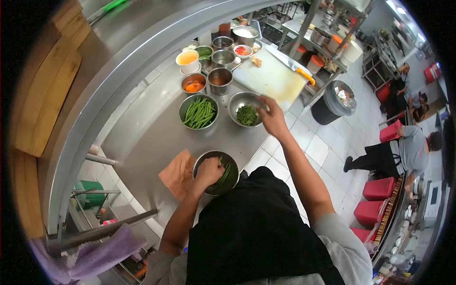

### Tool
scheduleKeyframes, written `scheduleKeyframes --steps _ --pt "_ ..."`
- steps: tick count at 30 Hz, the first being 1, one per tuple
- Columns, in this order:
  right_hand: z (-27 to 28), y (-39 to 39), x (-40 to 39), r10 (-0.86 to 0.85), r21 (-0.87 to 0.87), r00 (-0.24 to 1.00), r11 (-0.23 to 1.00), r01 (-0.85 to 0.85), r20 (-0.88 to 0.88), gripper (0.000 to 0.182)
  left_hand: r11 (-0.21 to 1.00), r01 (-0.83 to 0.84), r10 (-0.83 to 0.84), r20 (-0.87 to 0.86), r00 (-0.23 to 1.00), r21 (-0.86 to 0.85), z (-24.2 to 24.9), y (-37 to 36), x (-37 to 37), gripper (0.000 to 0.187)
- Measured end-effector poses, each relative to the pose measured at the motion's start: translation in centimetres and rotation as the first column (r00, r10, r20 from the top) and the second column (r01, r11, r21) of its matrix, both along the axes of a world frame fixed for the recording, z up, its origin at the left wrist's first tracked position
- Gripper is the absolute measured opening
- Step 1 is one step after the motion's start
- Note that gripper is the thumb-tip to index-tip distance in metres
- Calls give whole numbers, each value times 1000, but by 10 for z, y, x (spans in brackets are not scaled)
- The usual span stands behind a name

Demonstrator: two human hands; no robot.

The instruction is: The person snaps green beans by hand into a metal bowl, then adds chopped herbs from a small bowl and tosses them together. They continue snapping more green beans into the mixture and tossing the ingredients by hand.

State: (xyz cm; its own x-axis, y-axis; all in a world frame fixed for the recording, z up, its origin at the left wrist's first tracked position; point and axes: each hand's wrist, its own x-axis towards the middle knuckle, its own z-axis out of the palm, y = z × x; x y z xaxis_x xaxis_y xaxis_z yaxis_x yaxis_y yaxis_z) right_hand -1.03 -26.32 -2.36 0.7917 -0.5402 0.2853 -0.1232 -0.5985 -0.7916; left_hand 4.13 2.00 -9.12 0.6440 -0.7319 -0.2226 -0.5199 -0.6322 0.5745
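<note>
My left hand [209,172] is closed inside a metal bowl [232,186] near my body, with some green beans [226,175] beside the fingers; what it grips is hidden. An orange-brown cloth [178,175] lies to the left of that bowl. Farther forward, my right hand [271,116] is at the right rim of a metal bowl [236,100] of chopped green herbs [247,115]. Its fingers are bent, and whether they hold anything is too small to tell. A third bowl [182,115], full of green beans [199,113], stands to the left of the herbs.
Several small metal pots [220,89] and tubs stand at the back of the steel table [142,142]. A knife with a yellow handle [305,76] lies on the white cutting board [270,80]. A trash bin [327,107] is at the right. People [403,152] are farther right.
</note>
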Motion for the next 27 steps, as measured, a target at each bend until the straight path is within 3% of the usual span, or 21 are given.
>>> scheduleKeyframes --steps 1,3,4,5,7,11,17,20,22,24,25,26,27 --pt "6 9 -10 101 156 995 983 -98 -8 36 1000 -8 8 -2 1000 -3 4 2 2 17" --pt "34 47 -33 295 181 949 945 -273 -110 31 938 -69 -18 -246 969 -341 15 8 9 17" --pt "36 61 -40 388 148 916 916 -372 -99 32 920 -110 -34 -355 934 -376 21 10 10 18" --pt "36 72 -45 477 114 874 877 -467 -91 34 918 -116 -29 -355 934 -380 31 10 10 18" --pt "35 92 -46 616 -105 788 783 -613 -6 35 902 -138 -47 -411 910 -408 53 11 8 19" --pt "43 105 -47 703 -68 697 696 -715 -142 30 909 -141 -61 -459 886 -393 76 11 5 20" --pt "32 105 -49 699 -182 691 666 -723 -184 22 914 -168 -41 -496 867 -370 76 14 1 19" --pt "31 107 -50 707 -199 678 648 -735 -201 18 916 -142 -59 -476 877 -375 75 17 -1 18" --pt "29 113 -49 712 -198 660 630 -751 -240 17 954 -18 -107 -396 912 -300 77 18 -1 16" --pt "14 122 -50 566 88 803 824 -560 -187 8 928 -82 -82 -412 908 -365 63 19 1 16" --pt "-2 118 -47 568 84 801 822 -563 -190 8 895 -143 -61 -432 900 -423 58 18 1 15" --pt "-25 114 -42 473 513 880 768 -384 -50 7 892 -150 -56 -433 900 -427 62 19 2 15" --pt "-26 115 -38 318 845 948 502 -186 20 9 884 -278 16 -568 823 -377 71 20 4 13"
